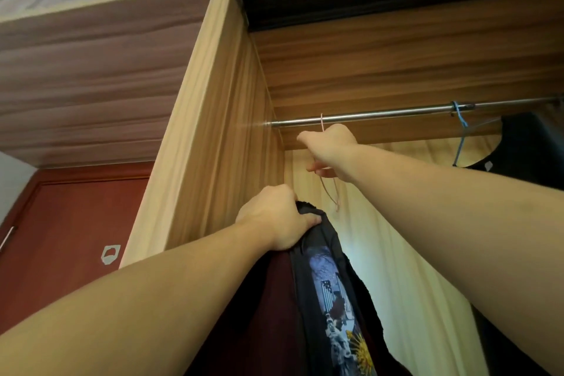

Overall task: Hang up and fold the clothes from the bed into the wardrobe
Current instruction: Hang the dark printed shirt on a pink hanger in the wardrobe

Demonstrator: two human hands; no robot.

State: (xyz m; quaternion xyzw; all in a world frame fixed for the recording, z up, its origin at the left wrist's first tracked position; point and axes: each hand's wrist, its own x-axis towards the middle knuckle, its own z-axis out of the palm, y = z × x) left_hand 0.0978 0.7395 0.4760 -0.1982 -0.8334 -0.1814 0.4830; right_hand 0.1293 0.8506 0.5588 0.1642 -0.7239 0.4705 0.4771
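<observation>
Your right hand grasps a pink hanger, its hook over the left end of the wardrobe rail. Nearer, your left hand clenches the bunched black printed T-shirt, which hangs below it.

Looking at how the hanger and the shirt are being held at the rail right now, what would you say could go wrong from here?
1. The pink hanger has only its thin hook over the rail; the right hand gripping it could pull it off.
2. The black printed shirt is bunched in the left hand and hangs down, so it might slip or go onto the hanger crookedly.
3. Sliding right, it might snag the blue hanger carrying a dark garment.
</observation>
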